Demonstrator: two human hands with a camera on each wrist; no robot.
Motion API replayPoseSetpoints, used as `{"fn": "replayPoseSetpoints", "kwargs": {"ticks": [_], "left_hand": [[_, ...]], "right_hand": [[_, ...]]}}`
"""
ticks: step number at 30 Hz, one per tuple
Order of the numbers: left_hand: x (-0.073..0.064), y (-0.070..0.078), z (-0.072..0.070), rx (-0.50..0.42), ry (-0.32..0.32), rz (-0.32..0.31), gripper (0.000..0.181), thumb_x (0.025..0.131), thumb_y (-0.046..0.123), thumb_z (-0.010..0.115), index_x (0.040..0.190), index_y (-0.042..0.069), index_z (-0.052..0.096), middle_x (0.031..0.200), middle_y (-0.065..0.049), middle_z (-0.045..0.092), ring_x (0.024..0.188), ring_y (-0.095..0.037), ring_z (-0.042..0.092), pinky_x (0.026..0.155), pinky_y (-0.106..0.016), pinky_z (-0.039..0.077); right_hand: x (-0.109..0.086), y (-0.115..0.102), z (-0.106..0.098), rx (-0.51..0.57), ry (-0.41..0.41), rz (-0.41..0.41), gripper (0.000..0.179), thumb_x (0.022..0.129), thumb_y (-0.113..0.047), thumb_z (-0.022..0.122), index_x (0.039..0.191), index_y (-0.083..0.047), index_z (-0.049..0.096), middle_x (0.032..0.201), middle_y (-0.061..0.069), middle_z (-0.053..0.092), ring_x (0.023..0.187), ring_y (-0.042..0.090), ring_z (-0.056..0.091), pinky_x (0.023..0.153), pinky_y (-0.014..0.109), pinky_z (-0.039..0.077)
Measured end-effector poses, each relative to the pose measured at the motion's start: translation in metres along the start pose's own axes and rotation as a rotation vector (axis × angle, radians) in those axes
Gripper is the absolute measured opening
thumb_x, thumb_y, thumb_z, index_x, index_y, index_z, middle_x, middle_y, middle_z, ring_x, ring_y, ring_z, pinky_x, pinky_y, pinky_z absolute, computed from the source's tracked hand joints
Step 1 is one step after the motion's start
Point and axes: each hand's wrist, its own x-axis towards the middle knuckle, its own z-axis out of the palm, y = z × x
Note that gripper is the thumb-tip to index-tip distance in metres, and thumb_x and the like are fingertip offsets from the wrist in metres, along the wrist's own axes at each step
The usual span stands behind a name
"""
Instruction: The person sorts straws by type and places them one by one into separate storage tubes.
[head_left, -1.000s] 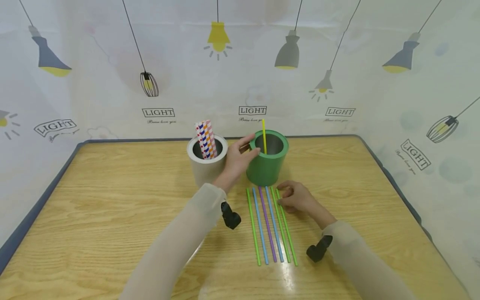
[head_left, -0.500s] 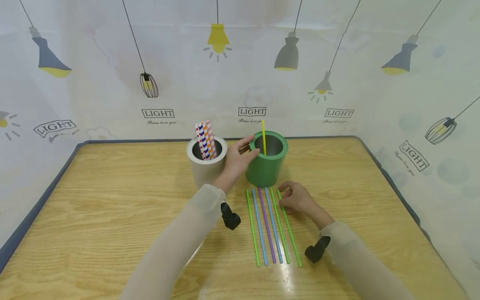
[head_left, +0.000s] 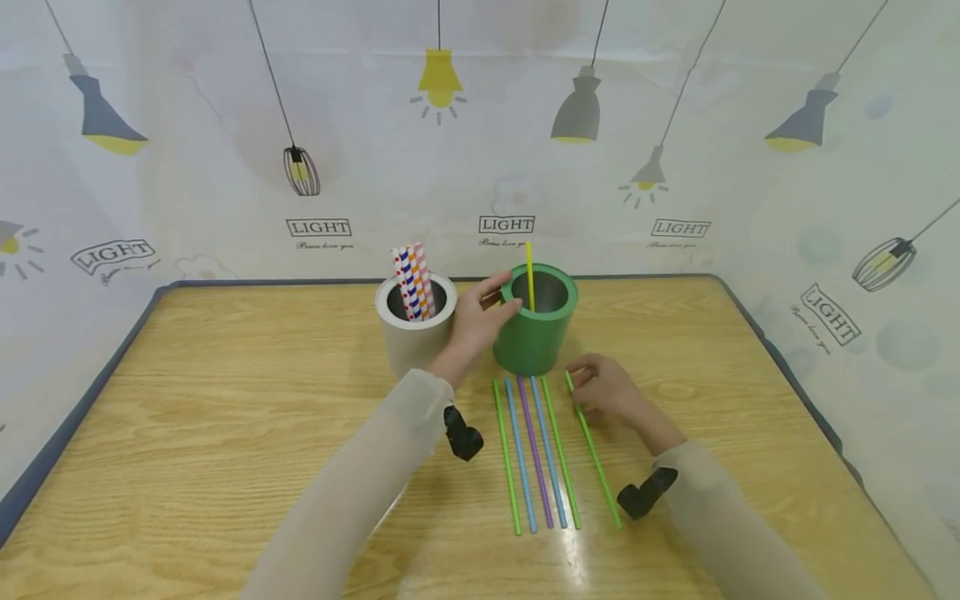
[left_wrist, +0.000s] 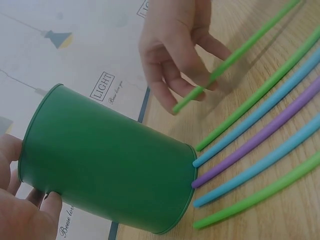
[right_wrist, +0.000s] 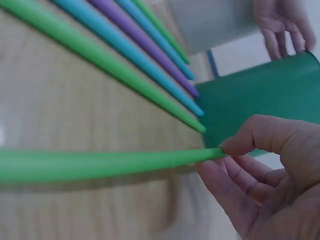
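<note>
My left hand (head_left: pixel 474 327) holds the green cup (head_left: pixel 531 346) at its left rim, thumb in front and fingers behind. A yellow straw (head_left: pixel 529 271) stands in that cup. Between thumb and fingertips, my right hand (head_left: pixel 609 390) pinches the far end of a green straw (head_left: pixel 597 458); the right wrist view shows this green straw (right_wrist: pixel 115 164) close up. To its left, a row of straws lies side by side on the table: a green straw (head_left: pixel 561 450), a blue straw (head_left: pixel 549 450), a purple straw (head_left: pixel 536 454), another blue straw and another green straw.
Left of the green cup stands a white cup (head_left: pixel 408 343) with several patterned paper straws (head_left: pixel 413 283) in it, partly behind my left hand. Both cups are near the back edge of the wooden table (head_left: pixel 247 400). A lamp-printed backdrop (head_left: pixel 360 100) rises behind and at the sides.
The rightmost green straw has moved right, away from the row, and its far end is lifted in my right hand. My left hand stays on the green cup.
</note>
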Motion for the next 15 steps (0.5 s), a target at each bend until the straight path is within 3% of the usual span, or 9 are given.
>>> {"fn": "replayPoseSetpoints", "kwargs": {"ticks": [9, 15], "left_hand": [[0.001, -0.002, 0.0, -0.002, -0.001, 0.006, 0.047, 0.082, 0.0, 0.065, 0.127, 0.008, 0.054, 0.133, -0.005, 0.047, 0.119, -0.024, 0.047, 0.09, -0.024, 0.047], [0.001, -0.002, 0.001, -0.007, -0.002, 0.013, 0.046, 0.082, 0.0, 0.065, 0.126, 0.008, 0.055, 0.133, -0.006, 0.048, 0.119, -0.024, 0.047, 0.09, -0.024, 0.047]], "right_hand": [[-0.003, -0.011, -0.027, 0.075, 0.023, -0.086, 0.047, 0.082, 0.002, 0.057, 0.126, 0.006, 0.044, 0.099, 0.022, 0.051, 0.076, 0.029, 0.059, 0.062, 0.047, 0.056], [-0.002, -0.033, -0.048, 0.107, 0.077, -0.127, 0.049, 0.082, 0.004, 0.056, 0.128, 0.005, 0.042, 0.101, 0.022, 0.05, 0.08, 0.026, 0.06, 0.066, 0.048, 0.056]]}}
